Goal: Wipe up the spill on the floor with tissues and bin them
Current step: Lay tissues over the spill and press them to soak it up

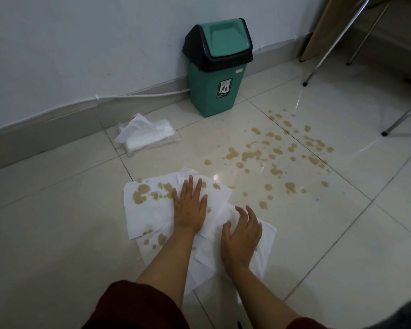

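Note:
Several white tissues lie spread flat on the pale tiled floor, soaked through with brown blotches. My left hand presses flat on them, fingers together and pointing away from me. My right hand rests on the nearer tissues, fingers curled and spread. Brown spill drops dot the tiles beyond and to the right of the tissues. A green bin with a black swing-lid top stands against the wall behind the spill.
A clear pack of white tissues lies on the floor left of the bin, one sheet sticking out. Metal chair legs and a wooden panel stand at the far right. A white cable runs along the skirting.

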